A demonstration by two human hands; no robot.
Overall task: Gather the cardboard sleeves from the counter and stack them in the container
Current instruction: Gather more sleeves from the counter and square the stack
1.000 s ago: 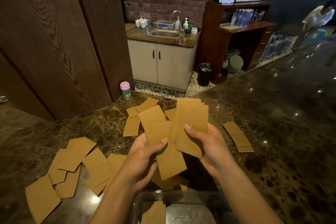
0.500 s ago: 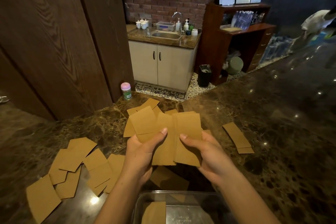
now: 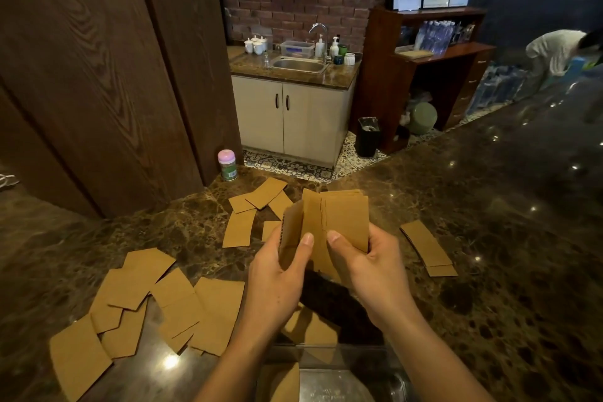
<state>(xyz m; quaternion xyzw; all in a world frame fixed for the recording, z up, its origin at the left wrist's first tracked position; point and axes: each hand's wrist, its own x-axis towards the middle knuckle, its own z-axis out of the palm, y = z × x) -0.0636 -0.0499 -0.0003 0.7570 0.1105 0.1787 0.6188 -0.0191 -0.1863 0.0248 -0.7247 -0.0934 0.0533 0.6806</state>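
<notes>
A bundle of brown cardboard sleeves (image 3: 339, 222) stands upright above the dark marble counter (image 3: 489, 238), held between both hands. My left hand (image 3: 277, 274) grips its left edge with the thumb on front; my right hand (image 3: 368, 268) grips the right side. Several loose sleeves (image 3: 137, 297) lie spread at the front left, a few more (image 3: 251, 206) lie beyond the hands, and a small pile (image 3: 427, 248) sits to the right. The clear container (image 3: 329, 369) stands at the bottom edge, just below my wrists, with a sleeve (image 3: 284, 382) inside it.
A small jar with a pink lid (image 3: 227, 164) stands at the counter's far edge by the wooden wall panel (image 3: 98, 75). Behind the counter are a sink cabinet (image 3: 293, 114) and a wooden shelf unit (image 3: 434, 68). A person in white (image 3: 554, 49) bends at the far right.
The sleeves that were fanned out in my hands have been squared into one upright bundle. Both hands have closed in toward each other.
</notes>
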